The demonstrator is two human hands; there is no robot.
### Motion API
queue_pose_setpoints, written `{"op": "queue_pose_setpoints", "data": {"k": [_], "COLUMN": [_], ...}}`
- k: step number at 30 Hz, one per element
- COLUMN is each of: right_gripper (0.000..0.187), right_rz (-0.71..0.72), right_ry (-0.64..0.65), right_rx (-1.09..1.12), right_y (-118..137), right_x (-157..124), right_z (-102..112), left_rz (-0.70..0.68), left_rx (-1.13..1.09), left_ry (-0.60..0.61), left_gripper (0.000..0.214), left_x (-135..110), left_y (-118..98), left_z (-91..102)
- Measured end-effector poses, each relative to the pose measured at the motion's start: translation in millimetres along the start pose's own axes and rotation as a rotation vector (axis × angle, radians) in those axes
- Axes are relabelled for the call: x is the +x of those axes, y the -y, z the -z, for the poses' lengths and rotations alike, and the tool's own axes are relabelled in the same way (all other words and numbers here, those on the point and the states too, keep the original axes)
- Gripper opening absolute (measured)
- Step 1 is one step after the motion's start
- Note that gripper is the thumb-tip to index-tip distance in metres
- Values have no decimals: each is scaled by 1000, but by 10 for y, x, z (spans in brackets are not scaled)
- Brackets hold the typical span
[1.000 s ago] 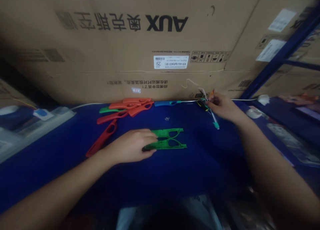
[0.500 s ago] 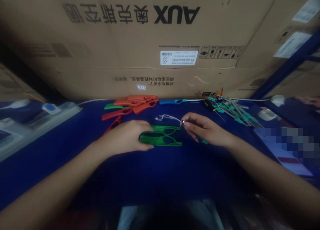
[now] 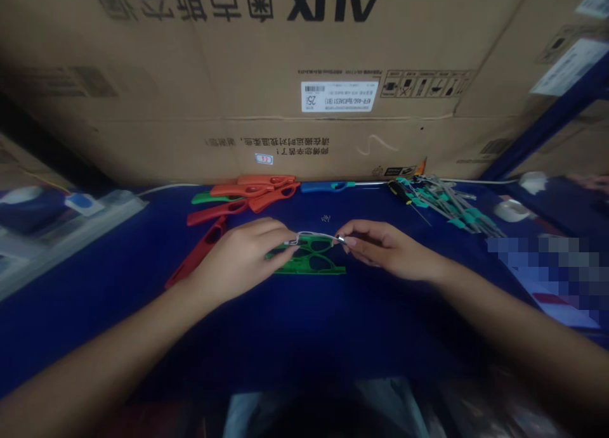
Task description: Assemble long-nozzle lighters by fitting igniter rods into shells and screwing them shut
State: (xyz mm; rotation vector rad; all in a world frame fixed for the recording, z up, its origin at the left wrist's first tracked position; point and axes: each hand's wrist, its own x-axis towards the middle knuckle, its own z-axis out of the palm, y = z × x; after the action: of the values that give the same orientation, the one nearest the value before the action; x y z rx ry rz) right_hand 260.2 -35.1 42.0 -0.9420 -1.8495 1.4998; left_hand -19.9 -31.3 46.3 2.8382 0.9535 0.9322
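Two green plastic shell halves (image 3: 316, 258) lie side by side on the blue table top (image 3: 333, 317). My left hand (image 3: 245, 257) rests on their left end, its fingertips pinching the left end of a thin whitish wire (image 3: 314, 236). My right hand (image 3: 380, 248) pinches the wire's right end, where a small metal tip shows. The wire arches just above the green halves, stretched between both hands.
Several red and orange shells (image 3: 238, 200), one green one (image 3: 209, 198) and a blue one (image 3: 328, 186) lie along the back. A pile of wired parts with teal ends (image 3: 442, 203) sits at the right. A big cardboard box (image 3: 304, 77) stands behind. Tiny screws (image 3: 326, 218) lie nearby.
My right hand drew back from the pile at the right with a wire and brought it over the green halves. My left hand's fingers have come up and taken the wire's other end.
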Motion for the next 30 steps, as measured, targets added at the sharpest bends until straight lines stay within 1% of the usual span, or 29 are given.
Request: {"op": "queue_pose_setpoints", "data": {"k": [6, 10, 17, 25, 30], "right_gripper": [23, 21, 10, 7, 8], "right_rz": [70, 117, 302, 381, 350], "right_ry": [-36, -55, -130, -74, -120], "right_rx": [-172, -275, -562, -633, -665], "right_y": [90, 93, 36, 91, 116], "right_x": [-19, -28, -26, -49, -52], "right_z": [31, 40, 42, 41, 63], "left_rz": [7, 17, -18, -67, -73], "left_rx": [23, 30, 28, 5, 19], "left_ry": [19, 27, 45, 106, 102], "left_gripper": [14, 15, 14, 12, 13], "left_x": [-8, 0, 3, -2, -9], "left_y": [15, 2, 12, 14, 23], "left_z": [9, 7, -1, -26, -26]}}
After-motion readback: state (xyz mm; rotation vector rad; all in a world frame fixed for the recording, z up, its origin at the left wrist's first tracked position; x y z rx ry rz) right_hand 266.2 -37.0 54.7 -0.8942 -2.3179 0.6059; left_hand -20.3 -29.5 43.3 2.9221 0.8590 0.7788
